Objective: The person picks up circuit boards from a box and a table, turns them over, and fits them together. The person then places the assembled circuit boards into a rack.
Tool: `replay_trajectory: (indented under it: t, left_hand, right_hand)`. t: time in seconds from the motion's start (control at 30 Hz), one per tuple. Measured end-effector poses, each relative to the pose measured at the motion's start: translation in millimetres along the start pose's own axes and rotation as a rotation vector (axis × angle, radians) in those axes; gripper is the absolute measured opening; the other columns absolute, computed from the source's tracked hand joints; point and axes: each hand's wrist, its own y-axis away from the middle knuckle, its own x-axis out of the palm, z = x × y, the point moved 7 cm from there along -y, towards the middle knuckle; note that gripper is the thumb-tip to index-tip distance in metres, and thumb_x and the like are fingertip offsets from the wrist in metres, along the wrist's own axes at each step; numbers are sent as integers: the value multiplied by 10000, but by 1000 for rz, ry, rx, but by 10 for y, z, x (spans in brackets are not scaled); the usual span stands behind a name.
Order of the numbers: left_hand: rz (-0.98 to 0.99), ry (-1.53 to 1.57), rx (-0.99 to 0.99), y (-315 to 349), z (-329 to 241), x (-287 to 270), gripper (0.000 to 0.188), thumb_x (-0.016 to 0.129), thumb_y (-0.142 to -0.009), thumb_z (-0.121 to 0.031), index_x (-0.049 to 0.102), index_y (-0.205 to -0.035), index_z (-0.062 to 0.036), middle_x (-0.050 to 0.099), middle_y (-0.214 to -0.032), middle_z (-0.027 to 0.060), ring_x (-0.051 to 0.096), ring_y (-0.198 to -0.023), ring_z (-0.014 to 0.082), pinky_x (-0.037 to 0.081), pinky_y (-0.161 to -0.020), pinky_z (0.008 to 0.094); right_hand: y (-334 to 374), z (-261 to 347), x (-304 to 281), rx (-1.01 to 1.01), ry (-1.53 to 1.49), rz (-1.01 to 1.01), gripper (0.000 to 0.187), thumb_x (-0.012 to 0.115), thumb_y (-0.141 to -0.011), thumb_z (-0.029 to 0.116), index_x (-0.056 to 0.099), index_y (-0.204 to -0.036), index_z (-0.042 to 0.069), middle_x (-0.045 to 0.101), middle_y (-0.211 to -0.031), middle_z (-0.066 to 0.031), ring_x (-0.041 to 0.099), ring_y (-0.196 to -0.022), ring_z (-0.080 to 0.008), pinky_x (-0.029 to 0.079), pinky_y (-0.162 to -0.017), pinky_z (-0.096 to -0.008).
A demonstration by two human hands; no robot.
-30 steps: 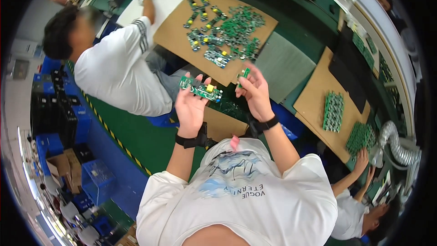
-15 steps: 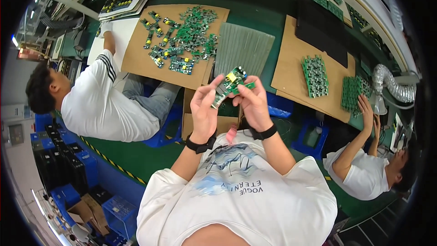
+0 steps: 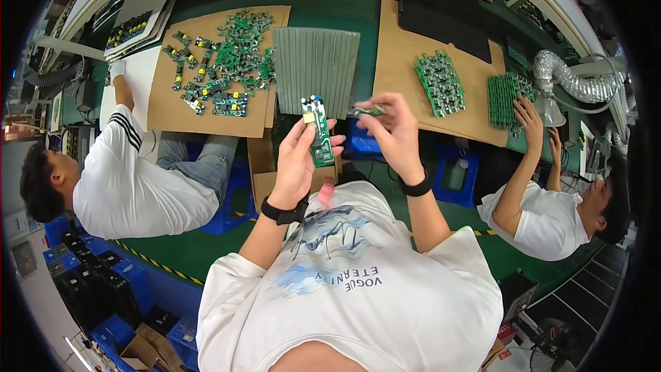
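Observation:
My left hand (image 3: 297, 165) is closed on a long green circuit board (image 3: 321, 139), held nearly upright, with a yellow part and several small capacitors at its upper end. In my right hand (image 3: 394, 136), pinched between thumb and fingers, is a small green circuit board piece (image 3: 370, 111), apart from the long board. Both hands are in front of my chest, near the edge of a grey-green ribbed mat (image 3: 315, 69). To its left, a brown cardboard sheet (image 3: 162, 107) carries a heap of small green boards (image 3: 246, 34) and several boards with yellow parts (image 3: 229, 104).
A seated person (image 3: 141, 186) on the left reaches to the bench. On the right another person (image 3: 544, 213) handles stacked green board panels (image 3: 506, 101). More panels (image 3: 439, 84) lie on a second cardboard sheet (image 3: 475, 131). A silver duct (image 3: 578, 83) hangs at the far right.
The small board piece has come away from the long board with my right hand, which moved right. My left hand has turned the long board more upright. The view has shifted right.

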Motion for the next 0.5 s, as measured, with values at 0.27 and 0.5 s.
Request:
replay_trajectory:
  t: [0.27, 0.5]
  left_hand:
    - [91, -127, 18, -89, 36, 326, 399, 597, -849, -90, 433, -1198, 9, 584, -1075, 128, 616, -862, 182, 521, -744, 301]
    - [50, -81, 32, -200, 318, 233, 442, 671, -781, -26, 439, -1156, 16, 606, -1024, 115, 608, -837, 150, 510, -717, 268]
  right_hand:
    - [350, 264, 5, -666, 492, -121, 225, 523, -739, -108, 563, -939, -14, 560, -1107, -140, 574, -1001, -205, 464, -835, -331]
    - [383, 42, -166, -427, 134, 90, 268, 563, -735, -78, 565, -994, -9, 557, -1087, -131, 577, -990, -244, 464, -848, -311]
